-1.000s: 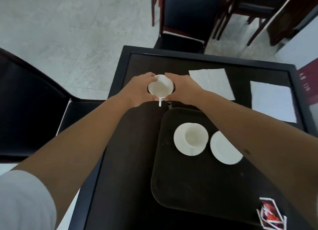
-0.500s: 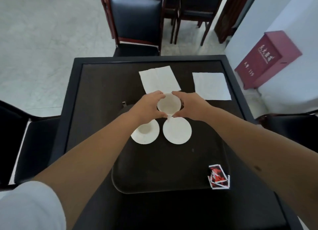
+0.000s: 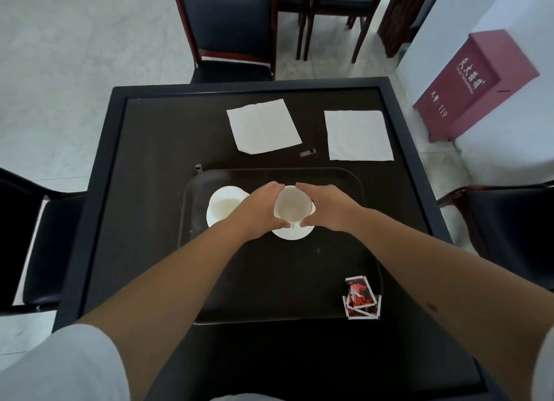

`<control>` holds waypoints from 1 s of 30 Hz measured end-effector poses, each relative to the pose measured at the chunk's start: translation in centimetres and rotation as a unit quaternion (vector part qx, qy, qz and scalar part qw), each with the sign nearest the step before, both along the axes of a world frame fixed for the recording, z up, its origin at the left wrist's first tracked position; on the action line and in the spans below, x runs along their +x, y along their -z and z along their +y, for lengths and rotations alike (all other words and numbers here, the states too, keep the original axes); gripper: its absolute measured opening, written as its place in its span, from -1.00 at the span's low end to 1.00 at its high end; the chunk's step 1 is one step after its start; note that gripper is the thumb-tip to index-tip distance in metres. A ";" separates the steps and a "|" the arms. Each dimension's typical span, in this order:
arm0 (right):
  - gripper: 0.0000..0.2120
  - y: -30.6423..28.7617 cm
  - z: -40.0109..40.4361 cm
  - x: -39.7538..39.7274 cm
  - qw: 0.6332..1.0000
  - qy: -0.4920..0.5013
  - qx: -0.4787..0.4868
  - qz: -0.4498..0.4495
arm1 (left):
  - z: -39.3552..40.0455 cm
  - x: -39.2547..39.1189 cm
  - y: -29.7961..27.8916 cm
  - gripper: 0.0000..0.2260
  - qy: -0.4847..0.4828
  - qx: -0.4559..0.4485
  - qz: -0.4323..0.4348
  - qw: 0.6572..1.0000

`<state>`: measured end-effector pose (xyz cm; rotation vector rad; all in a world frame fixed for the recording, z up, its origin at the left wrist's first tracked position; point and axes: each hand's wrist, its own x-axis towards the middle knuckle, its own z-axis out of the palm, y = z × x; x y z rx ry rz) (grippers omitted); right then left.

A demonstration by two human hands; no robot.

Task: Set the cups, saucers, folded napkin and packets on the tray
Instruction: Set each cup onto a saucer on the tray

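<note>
While both hands cup it from either side, a white cup (image 3: 290, 206) sits over a white saucer (image 3: 292, 234) near the middle of the dark tray (image 3: 269, 280); whether the cup's foot already touches the saucer cannot be told. The left hand (image 3: 257, 210) curls against the cup's left wall, fingers bent round the far rim and thumb at the near side. The right hand (image 3: 328, 207) mirrors it on the right wall, fingertips (image 3: 302, 186) almost meeting those of the left at the far rim, thumb low by the cup's small handle. Both grips are closed on the cup, neither spread wide.

Just left of it, toward the tray's far left corner, a second cup (image 3: 224, 207) rests on its own saucer, partly covered by the left wrist. A few red packets (image 3: 361, 298) lie overlapped at the tray's near right corner, spilling over its rim. Past the tray's far edge, two white napkins lie flat on the tabletop (image 3: 144, 190): one napkin (image 3: 263, 126) toward the far middle, the other napkin (image 3: 358, 135) near the far right corner.
</note>
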<state>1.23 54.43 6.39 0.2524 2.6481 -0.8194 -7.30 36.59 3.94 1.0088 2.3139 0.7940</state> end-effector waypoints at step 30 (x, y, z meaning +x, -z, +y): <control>-0.03 2.3 0.5 0.5 0.999 -0.016 0.042 -0.011 | 0.8 1.5 2.5 -0.15 -0.046 -0.065 0.027 0.996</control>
